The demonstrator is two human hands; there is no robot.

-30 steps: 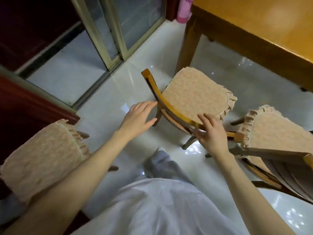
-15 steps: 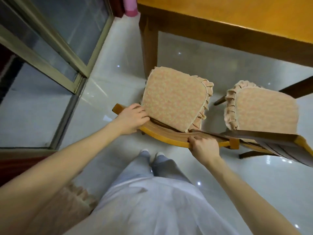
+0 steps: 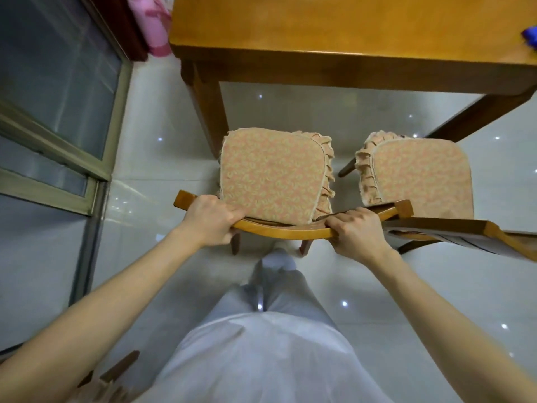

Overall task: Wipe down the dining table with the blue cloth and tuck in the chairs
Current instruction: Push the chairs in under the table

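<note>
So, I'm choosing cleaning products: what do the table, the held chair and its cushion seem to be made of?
The table looks like solid wood or veneer, honey-toned, with a smooth satin varnish: soft glare on top. The chair looks like the same varnished wood, glossy on its curved rail. The cushion is matte printed fabric with a ruffled edge.

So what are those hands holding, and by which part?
Both grip the chair in front of the person by its curved top rail: the left hand near the rail's left end, the right hand towards its right end.
</note>
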